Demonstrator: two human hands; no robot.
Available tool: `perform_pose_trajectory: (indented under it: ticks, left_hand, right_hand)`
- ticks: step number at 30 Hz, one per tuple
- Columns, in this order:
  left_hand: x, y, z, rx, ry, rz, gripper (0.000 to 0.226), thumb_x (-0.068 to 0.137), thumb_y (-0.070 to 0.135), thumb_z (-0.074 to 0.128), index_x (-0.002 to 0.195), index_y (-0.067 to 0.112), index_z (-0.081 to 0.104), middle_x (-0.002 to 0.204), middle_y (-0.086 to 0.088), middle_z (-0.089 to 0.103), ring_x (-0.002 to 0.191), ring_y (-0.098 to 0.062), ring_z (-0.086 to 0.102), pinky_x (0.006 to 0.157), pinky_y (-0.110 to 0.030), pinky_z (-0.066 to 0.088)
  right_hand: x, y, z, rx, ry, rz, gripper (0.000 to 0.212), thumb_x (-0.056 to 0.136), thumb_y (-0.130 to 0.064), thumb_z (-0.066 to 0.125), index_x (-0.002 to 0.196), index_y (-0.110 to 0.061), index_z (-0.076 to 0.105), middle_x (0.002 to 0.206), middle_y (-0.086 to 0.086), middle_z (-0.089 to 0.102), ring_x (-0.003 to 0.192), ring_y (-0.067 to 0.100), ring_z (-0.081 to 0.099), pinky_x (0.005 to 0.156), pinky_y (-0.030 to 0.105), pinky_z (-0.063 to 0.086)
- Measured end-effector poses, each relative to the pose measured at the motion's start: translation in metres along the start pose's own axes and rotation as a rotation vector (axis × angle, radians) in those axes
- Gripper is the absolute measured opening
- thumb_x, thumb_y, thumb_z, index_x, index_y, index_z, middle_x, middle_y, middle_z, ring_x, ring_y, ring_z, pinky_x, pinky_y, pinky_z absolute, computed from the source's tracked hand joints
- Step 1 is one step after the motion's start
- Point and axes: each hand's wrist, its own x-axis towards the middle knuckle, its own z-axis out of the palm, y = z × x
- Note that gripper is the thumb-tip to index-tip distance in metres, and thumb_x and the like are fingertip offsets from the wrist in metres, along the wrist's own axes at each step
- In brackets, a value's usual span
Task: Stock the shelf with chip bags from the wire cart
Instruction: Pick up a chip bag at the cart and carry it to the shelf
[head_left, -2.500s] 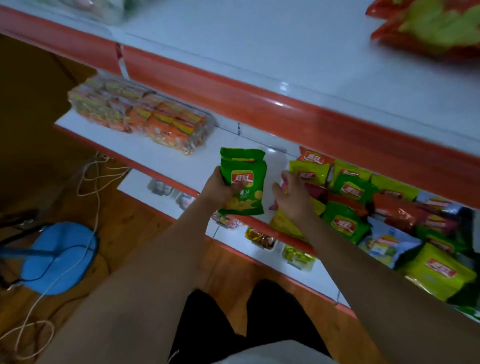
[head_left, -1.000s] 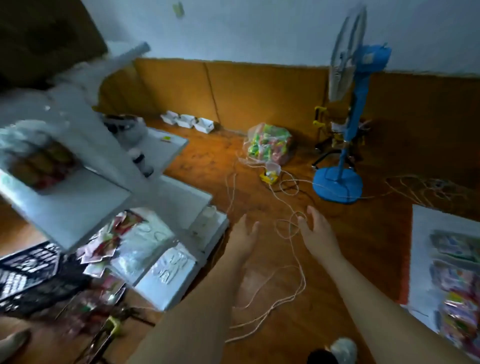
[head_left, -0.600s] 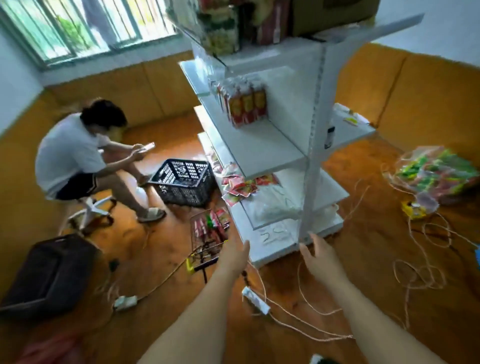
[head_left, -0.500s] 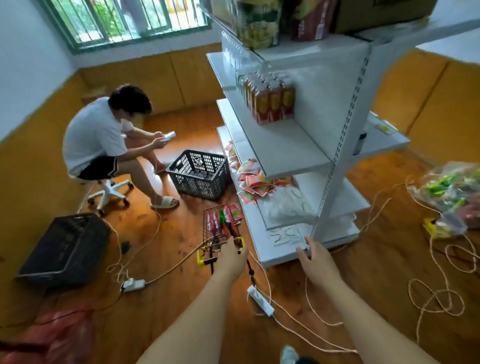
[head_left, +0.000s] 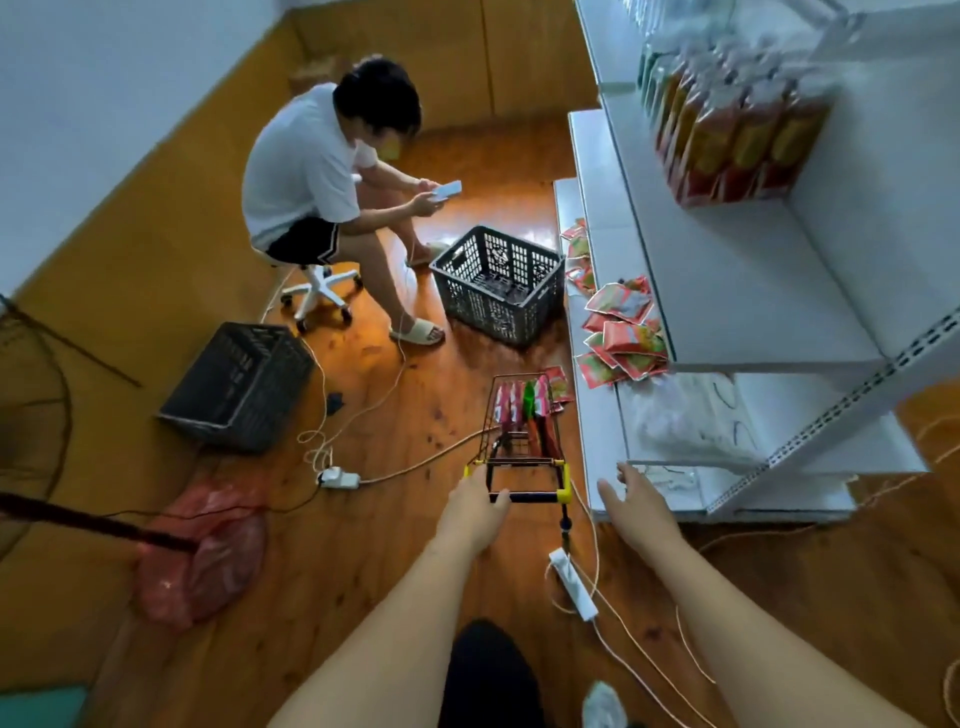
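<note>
A small wire cart (head_left: 523, 441) stands on the wooden floor beside a white shelf unit (head_left: 737, 291). Red and green chip bags (head_left: 519, 402) stand upright in its basket. My left hand (head_left: 472, 514) is at the cart's dark handle (head_left: 532, 497) with yellow corners, thumb curled over the left end of the bar. Right of the handle hovers my right hand (head_left: 636, 506), fingers spread and holding nothing, close to the bottom shelf's front edge. Loose red chip bags (head_left: 623, 332) lie on a lower shelf.
A person (head_left: 317, 171) sits on a white stool, looking at a phone. Two dark plastic crates (head_left: 498, 283) (head_left: 239, 384) stand on the floor. Power strips (head_left: 340, 478) (head_left: 574, 582) and cables trail around the cart. A red plastic bag (head_left: 202, 551) lies left. Bundled packs (head_left: 727, 130) fill an upper shelf.
My left hand let go of a green chip bag at the stocked shelf. The view swung across the room to the cart, and my left hand has come onto its handle.
</note>
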Motion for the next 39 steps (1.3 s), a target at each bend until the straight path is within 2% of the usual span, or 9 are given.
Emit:
perform_pose_trajectory:
  ticks: [7, 13, 16, 21, 25, 28, 31, 35, 39]
  left_hand:
    - [0.109, -0.011, -0.03, 0.057, -0.127, 0.016, 0.061, 0.099, 0.039, 0.047, 0.153, 0.017, 0.028, 0.152, -0.007, 0.041, 0.139, -0.027, 0.04, 0.112, -0.043, 0.039]
    - [0.236, -0.013, -0.083, 0.117, -0.284, 0.085, 0.05, 0.099, 0.035, 0.048, 0.146, 0.019, 0.039, 0.143, -0.006, 0.05, 0.128, -0.025, 0.052, 0.105, -0.039, 0.045]
    - [0.296, -0.022, -0.109, 0.174, -0.348, 0.092, 0.049, 0.099, 0.037, 0.045, 0.144, 0.016, 0.04, 0.141, -0.009, 0.053, 0.124, -0.026, 0.055, 0.102, -0.039, 0.046]
    - [0.372, -0.041, -0.115, 0.213, -0.375, 0.069, 0.052, 0.098, 0.036, 0.044, 0.146, 0.016, 0.039, 0.132, -0.012, 0.062, 0.113, -0.028, 0.063, 0.096, -0.042, 0.053]
    - [0.4, -0.057, -0.074, 0.199, -0.443, 0.075, 0.048, 0.1, 0.034, 0.044, 0.144, 0.014, 0.04, 0.133, -0.012, 0.06, 0.114, -0.029, 0.061, 0.095, -0.04, 0.052]
    - [0.421, -0.068, -0.02, 0.171, -0.479, 0.086, 0.046, 0.101, 0.034, 0.043, 0.142, 0.013, 0.043, 0.133, -0.011, 0.06, 0.112, -0.029, 0.062, 0.094, -0.04, 0.052]
    - [0.449, -0.08, 0.044, 0.133, -0.525, 0.082, 0.045, 0.102, 0.034, 0.042, 0.141, 0.012, 0.045, 0.131, -0.01, 0.061, 0.113, -0.029, 0.061, 0.096, -0.04, 0.051]
    - [0.484, -0.086, 0.111, 0.133, -0.543, 0.104, 0.058, 0.102, 0.034, 0.041, 0.153, 0.009, 0.03, 0.151, -0.012, 0.045, 0.136, -0.029, 0.045, 0.109, -0.036, 0.038]
    - [0.529, -0.1, 0.184, 0.152, -0.573, 0.103, 0.067, 0.1, 0.033, 0.049, 0.155, 0.008, 0.021, 0.153, -0.013, 0.04, 0.137, -0.029, 0.043, 0.109, -0.035, 0.038]
  right_hand:
    - [0.091, -0.025, 0.032, -0.121, -0.018, 0.132, 0.057, 0.097, -0.041, 0.046, 0.146, -0.013, 0.036, 0.148, 0.01, 0.043, 0.134, 0.029, 0.043, 0.106, 0.041, 0.039]
    - [0.161, -0.063, 0.069, -0.11, 0.016, 0.356, 0.053, 0.094, -0.04, 0.051, 0.139, -0.012, 0.045, 0.141, 0.011, 0.051, 0.127, 0.03, 0.05, 0.1, 0.039, 0.044]
    - [0.184, -0.092, 0.086, -0.06, 0.035, 0.456, 0.053, 0.096, -0.033, 0.051, 0.142, -0.008, 0.043, 0.143, 0.016, 0.047, 0.131, 0.032, 0.046, 0.103, 0.037, 0.039]
    - [0.232, -0.119, 0.119, -0.016, 0.077, 0.508, 0.049, 0.095, -0.026, 0.053, 0.139, -0.006, 0.045, 0.138, 0.018, 0.052, 0.126, 0.034, 0.049, 0.098, 0.037, 0.041]
    - [0.27, -0.106, 0.154, -0.034, 0.035, 0.494, 0.046, 0.095, -0.027, 0.051, 0.137, -0.011, 0.046, 0.137, 0.011, 0.052, 0.124, 0.03, 0.051, 0.097, 0.037, 0.043]
    - [0.307, -0.076, 0.183, -0.055, 0.019, 0.47, 0.034, 0.091, -0.026, 0.049, 0.123, -0.016, 0.055, 0.122, 0.009, 0.059, 0.11, 0.03, 0.057, 0.084, 0.033, 0.044]
    - [0.346, -0.032, 0.221, -0.111, -0.017, 0.454, 0.043, 0.089, -0.025, 0.048, 0.131, -0.013, 0.049, 0.127, 0.012, 0.055, 0.116, 0.031, 0.053, 0.093, 0.039, 0.047]
    - [0.389, 0.01, 0.25, -0.24, -0.005, 0.382, 0.052, 0.089, -0.02, 0.048, 0.138, -0.007, 0.037, 0.132, 0.017, 0.049, 0.121, 0.035, 0.049, 0.096, 0.043, 0.045]
    - [0.438, 0.063, 0.284, -0.359, -0.008, 0.314, 0.047, 0.089, -0.017, 0.051, 0.133, -0.004, 0.038, 0.128, 0.019, 0.049, 0.115, 0.037, 0.053, 0.089, 0.04, 0.047]
